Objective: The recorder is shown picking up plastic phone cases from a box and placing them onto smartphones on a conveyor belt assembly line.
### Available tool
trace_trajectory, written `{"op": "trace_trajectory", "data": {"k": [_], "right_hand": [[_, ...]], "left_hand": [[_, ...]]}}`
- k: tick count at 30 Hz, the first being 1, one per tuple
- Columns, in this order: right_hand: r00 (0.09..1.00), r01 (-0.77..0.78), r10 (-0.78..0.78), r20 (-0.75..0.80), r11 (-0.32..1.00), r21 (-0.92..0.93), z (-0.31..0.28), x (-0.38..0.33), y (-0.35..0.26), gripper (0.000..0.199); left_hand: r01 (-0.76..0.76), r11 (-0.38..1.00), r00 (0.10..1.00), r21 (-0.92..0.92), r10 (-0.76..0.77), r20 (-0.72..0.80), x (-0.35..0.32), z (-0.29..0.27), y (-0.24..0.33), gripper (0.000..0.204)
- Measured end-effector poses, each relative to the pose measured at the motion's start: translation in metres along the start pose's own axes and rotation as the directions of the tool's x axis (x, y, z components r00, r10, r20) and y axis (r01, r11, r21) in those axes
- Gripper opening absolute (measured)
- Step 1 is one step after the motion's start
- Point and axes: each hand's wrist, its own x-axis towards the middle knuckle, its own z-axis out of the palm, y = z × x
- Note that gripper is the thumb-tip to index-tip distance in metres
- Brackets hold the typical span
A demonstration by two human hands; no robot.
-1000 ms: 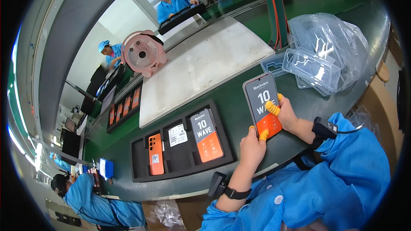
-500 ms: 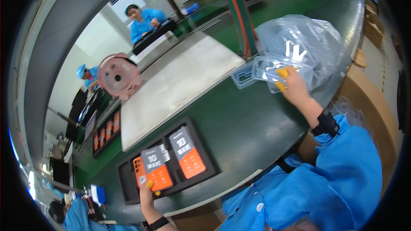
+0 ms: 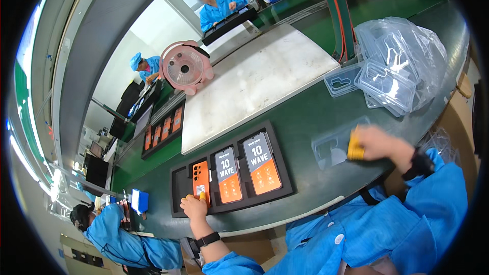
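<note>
A black tray (image 3: 178, 183) holds two phones with grey-and-orange front films, a right phone (image 3: 262, 165) and a middle phone (image 3: 228, 175). Left of them is an orange phone (image 3: 200, 177), its camera side up. My left hand (image 3: 194, 207) is closed at its lower end, a yellow finger cot against the phone. On the right, my right hand (image 3: 379, 143), also in yellow finger cots, is blurred but closed on the edge of a clear plastic tray (image 3: 322, 154) over the green table. The tray's far side is faint.
More clear plastic trays (image 3: 384, 84) lie beside a clear plastic bag (image 3: 402, 46) at the right. Beyond the black tray are a white board (image 3: 260, 81), a pink fan (image 3: 186, 66) and another tray of orange phones (image 3: 163, 131). A green post (image 3: 336, 15) stands at the back; people work nearby.
My right hand has come away from the stacked trays, toward me, with one clear tray. My left hand has left the middle phone, now flat in its slot, for the orange phone.
</note>
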Motion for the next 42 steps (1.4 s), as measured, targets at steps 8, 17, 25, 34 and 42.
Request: {"op": "trace_trajectory", "data": {"k": [8,17,25,34,42], "right_hand": [[1.0,0.019,-0.02,0.005,0.989,0.149,0.008,-0.005,-0.017,0.028],[1.0,0.013,-0.016,0.024,0.993,0.113,0.005,-0.008,-0.02,0.028],[1.0,-0.017,0.019,-0.014,0.989,0.144,0.013,-0.016,-0.024,0.029],[0.965,-0.13,0.231,-0.122,0.831,0.541,-0.001,0.033,-0.04,0.049],[0.823,0.074,0.295,-0.485,0.792,0.607,-0.019,0.046,-0.045,0.021]], "left_hand": [[0.015,0.987,0.993,0.161,-0.034,0.117,0.0,0.0,0.031,0.045],[-0.005,0.988,0.992,0.152,-0.014,0.123,0.005,0.001,0.023,0.05],[0.304,0.766,0.859,-0.566,0.036,0.51,0.048,0.004,-0.024,0.033],[0.265,-0.201,0.829,-0.943,0.547,0.117,-0.071,-0.093,0.121,0.031],[-0.72,0.291,0.552,-0.63,0.79,-0.266,-0.144,-0.062,0.221,0.067]]}}
